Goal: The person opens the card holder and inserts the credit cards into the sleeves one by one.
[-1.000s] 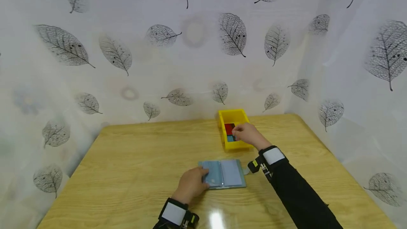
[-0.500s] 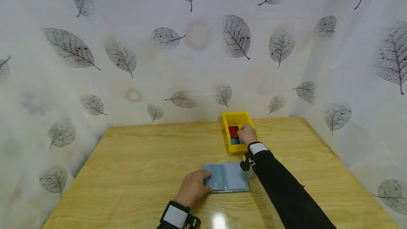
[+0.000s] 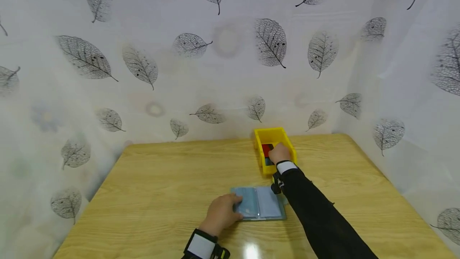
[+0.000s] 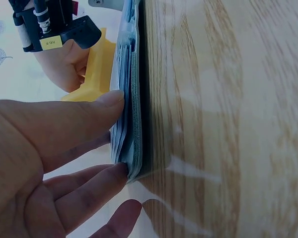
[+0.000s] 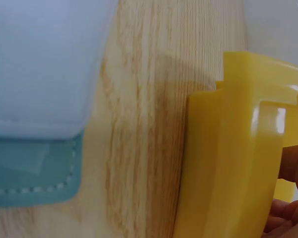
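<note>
An open light-blue card holder (image 3: 268, 205) with clear sleeves lies on the table. My left hand (image 3: 220, 213) holds it at the left side; in the left wrist view the thumb (image 4: 107, 101) touches the sleeve edges and another fingertip meets the corner. My right hand (image 3: 280, 154) reaches into a yellow box (image 3: 259, 156) behind the holder. Beside its fingers inside the box lie a flat red piece (image 3: 266, 150) and a dark bluish piece (image 3: 268, 161). In the right wrist view the box wall hides most of this hand, so whether it grips anything is unclear.
The wooden table (image 3: 172, 179) runs back to a white curtain (image 3: 223, 75) printed with leaves. A pale clasp tab (image 3: 285, 200) sticks out at the holder's right edge, under the right forearm. Both wrists wear strapped cameras.
My right hand has gone from above the box's front down into it, with the forearm swinging left over the holder's right edge. The left hand stays on the holder. The head view shifted slightly.
</note>
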`<state>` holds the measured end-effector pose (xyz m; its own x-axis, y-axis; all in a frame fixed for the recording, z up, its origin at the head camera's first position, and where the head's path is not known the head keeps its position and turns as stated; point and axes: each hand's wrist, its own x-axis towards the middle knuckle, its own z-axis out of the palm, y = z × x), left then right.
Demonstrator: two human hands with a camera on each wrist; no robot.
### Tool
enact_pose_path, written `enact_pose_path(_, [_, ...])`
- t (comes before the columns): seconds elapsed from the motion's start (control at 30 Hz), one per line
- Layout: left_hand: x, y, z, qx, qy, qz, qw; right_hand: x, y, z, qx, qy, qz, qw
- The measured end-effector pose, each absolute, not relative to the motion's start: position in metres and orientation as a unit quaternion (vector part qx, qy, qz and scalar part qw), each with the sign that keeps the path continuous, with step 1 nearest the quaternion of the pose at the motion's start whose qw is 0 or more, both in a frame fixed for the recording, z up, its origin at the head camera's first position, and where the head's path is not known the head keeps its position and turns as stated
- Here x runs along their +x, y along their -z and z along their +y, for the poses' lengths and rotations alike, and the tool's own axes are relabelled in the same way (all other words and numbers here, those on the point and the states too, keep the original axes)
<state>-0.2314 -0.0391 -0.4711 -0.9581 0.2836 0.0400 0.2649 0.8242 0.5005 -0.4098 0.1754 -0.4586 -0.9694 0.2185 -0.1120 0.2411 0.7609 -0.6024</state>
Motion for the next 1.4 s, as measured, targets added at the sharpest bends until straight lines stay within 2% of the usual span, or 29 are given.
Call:
enact_pose_path(0.4, [-0.232, 0.474, -0.039, 0.144, -0.254, 0.956, 0.006, -0.41, 0.458, 0.177, 0.158, 0.404, 0.901, 0.028])
enact_pose_path(0.8, [-0.233, 0.473, -0.035, 0.138, -0.264, 0.955, 0.011, -0.41, 0.459, 0.184, 0.132, 0.468, 0.873, -0.04])
enact_pose_path(1.23, [-0.23, 0.476, -0.037, 0.13, -0.273, 0.953, 0.013, -0.406, 0.463, 0.182, 0.092, 0.495, 0.864, -0.009])
enact_pose_path(1.4, [-0.232, 0.477, -0.04, 0.134, -0.276, 0.952, 0.007, -0.398, 0.456, 0.185, 0.074, 0.496, 0.864, -0.056])
